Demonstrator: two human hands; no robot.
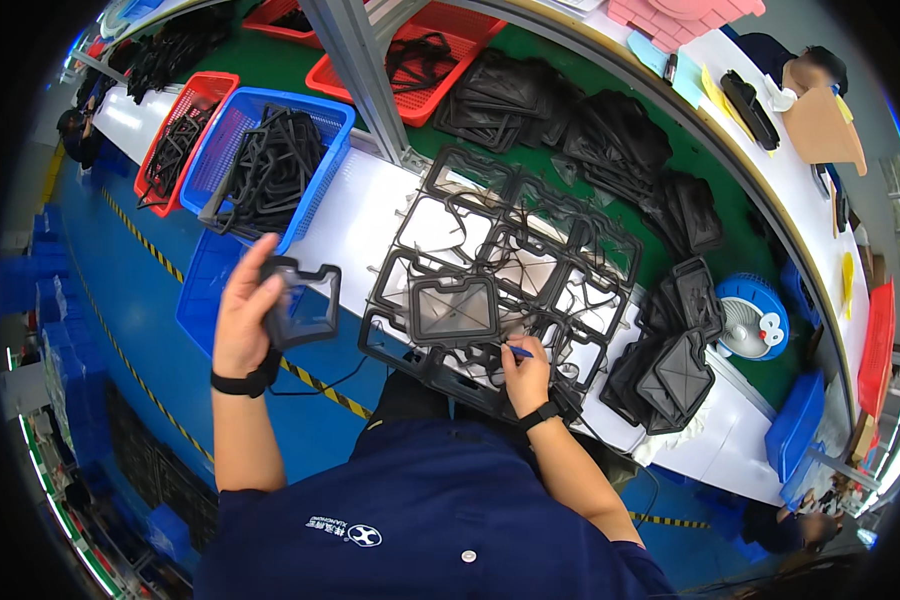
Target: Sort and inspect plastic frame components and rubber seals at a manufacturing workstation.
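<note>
Left-hand fingers (254, 260) pinch a grey-paned, black plastic frame (308, 312), raised left of black gridded frames (455, 312), where my right hand (527, 376) pinches a slim blue tool (519, 351). Handling step, I judge; moving needs steadiness.

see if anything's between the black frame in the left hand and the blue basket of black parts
Nothing visible stands between the black frame and the blue basket; the left hand grips the frame's left side.

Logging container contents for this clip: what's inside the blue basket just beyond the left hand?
The blue basket holds a jumbled pile of black frame-like pieces. What lies beneath the top pieces, including the basket's floor, is covered.
</note>
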